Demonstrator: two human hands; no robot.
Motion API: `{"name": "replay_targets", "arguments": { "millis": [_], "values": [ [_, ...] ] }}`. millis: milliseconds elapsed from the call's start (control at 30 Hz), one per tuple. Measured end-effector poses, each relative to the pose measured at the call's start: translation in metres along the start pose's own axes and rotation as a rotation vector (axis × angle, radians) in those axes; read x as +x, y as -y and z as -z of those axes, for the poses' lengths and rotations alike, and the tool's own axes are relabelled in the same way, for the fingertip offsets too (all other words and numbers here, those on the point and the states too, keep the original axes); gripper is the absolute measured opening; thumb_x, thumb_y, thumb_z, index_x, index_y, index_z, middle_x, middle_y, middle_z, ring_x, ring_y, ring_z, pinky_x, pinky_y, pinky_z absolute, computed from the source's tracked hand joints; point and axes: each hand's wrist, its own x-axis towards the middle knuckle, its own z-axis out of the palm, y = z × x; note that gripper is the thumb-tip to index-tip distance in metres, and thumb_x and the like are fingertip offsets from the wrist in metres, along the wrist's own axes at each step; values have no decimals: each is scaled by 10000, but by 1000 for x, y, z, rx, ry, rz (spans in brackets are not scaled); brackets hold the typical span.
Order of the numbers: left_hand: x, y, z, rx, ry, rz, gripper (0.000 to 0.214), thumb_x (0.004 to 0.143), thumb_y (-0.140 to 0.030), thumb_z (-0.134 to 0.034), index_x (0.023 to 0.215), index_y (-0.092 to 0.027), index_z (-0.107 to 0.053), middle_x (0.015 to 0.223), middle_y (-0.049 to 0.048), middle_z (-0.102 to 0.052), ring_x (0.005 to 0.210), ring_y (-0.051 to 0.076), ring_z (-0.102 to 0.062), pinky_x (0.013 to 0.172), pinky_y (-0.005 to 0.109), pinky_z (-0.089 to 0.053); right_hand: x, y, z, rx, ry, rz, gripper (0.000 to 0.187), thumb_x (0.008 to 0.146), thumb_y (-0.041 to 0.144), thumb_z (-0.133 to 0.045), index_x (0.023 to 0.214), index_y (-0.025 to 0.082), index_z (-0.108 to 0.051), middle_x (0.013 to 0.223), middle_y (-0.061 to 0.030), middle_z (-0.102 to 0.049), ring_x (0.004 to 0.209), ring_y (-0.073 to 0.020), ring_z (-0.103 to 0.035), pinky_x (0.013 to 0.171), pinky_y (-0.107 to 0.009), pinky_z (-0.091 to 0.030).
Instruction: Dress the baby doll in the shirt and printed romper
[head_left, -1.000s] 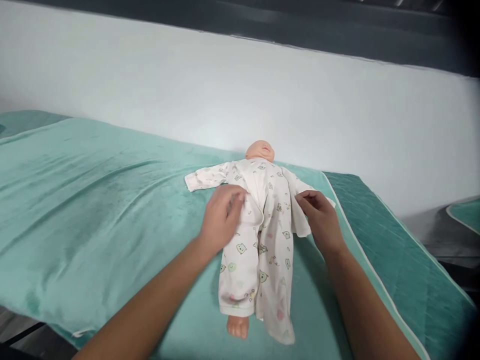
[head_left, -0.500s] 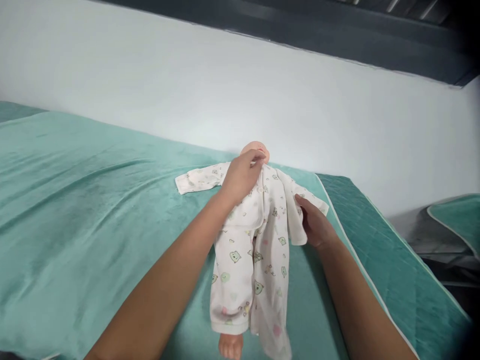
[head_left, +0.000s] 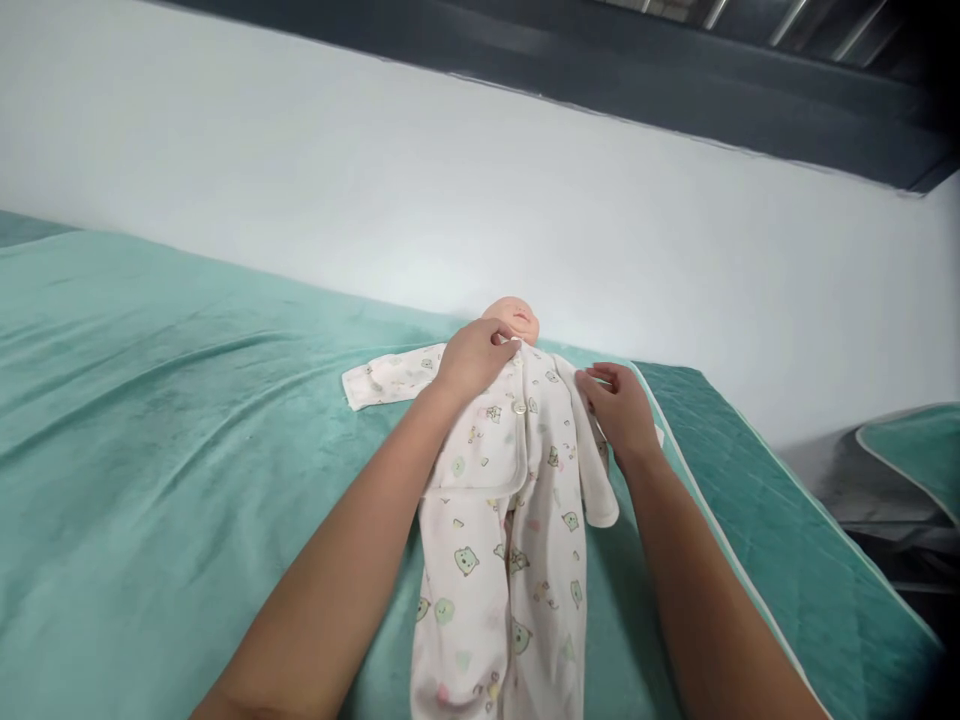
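A baby doll point(head_left: 504, 312) lies on its back, head toward the wall. It wears a white long-sleeved top point(head_left: 480, 460) and matching trousers point(head_left: 465, 620), both printed with small green bears. My left hand point(head_left: 480, 358) is closed in a pinch on the top's collar, just below the doll's chin. A button shows on the front, below that hand. My right hand point(head_left: 619, 405) rests at the doll's shoulder on the right, over the sleeve, its fingers loosely curled and apart. It partly hides that sleeve. The front edge of the top hangs loose beside it.
A green velvety sheet point(head_left: 187, 450) with soft folds covers the bed. Darker quilted fabric point(head_left: 750, 490) with pale piping lies along the right. Behind the doll rises a white wall point(head_left: 375, 170) with a dark ledge above. Another green padded piece point(head_left: 915, 450) stands at far right.
My right hand has moved up from the loose side edge of the top to the shoulder. My left hand stays at the collar, slightly lower. The view has shifted, so the doll's foot is out of sight.
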Motion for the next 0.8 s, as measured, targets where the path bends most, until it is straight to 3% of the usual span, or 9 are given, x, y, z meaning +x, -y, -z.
{"name": "replay_targets", "arguments": {
  "millis": [133,233,300,467,600,700,800],
  "values": [
    [3,3,4,-64,42,-1,133,799,-335,-601,861,-239,-670,819,-1,-649,720,162,-555,661,283,-391,13,10,-1,-283,107,-26,363,705,549,-704,823,212,-638,816,-34,-658,759,-201,-576,712,-343,-444],
    [4,3,3,-79,7,-29,100,808,-306,-587,811,-235,-657,819,-2,-659,714,158,-545,673,285,-397,8,9,12,-89,376,-98,395,731,576,-689,659,208,-563,645,-2,-568,627,-156,-504,605,-302,-411],
    [2,2,3,-87,-14,-46,107,821,-300,-577,788,-227,-648,803,0,-664,701,156,-541,677,287,-405,5,8,19,140,465,-106,394,744,562,-692,649,214,-534,642,4,-541,631,-154,-509,599,-292,-433],
    [0,-2,3,-150,-54,-23,92,830,-272,-581,792,-211,-637,757,-4,-652,688,147,-563,661,279,-420,7,22,15,490,292,-50,325,792,509,-649,660,248,-508,586,12,-503,561,-168,-491,522,-304,-417],
    [2,0,1,-204,-69,-28,92,827,-259,-587,816,-200,-657,787,3,-672,722,148,-592,688,280,-436,-5,54,-4,597,468,-54,219,804,442,-659,898,250,-609,900,-20,-678,764,-191,-625,618,-299,-479],
    [4,1,0,-210,-56,-36,102,828,-254,-582,810,-192,-660,794,6,-678,736,145,-591,716,279,-438,-19,68,-10,521,522,-1,241,828,430,-650,983,249,-613,1082,-37,-680,876,-177,-638,679,-279,-486],
    [3,0,1,-218,-49,-27,102,824,-248,-581,819,-193,-667,791,6,-673,738,143,-590,707,272,-435,-28,70,-5,208,361,59,274,826,504,-646,883,238,-609,872,-19,-675,730,-154,-592,599,-264,-442]
  ]
}}
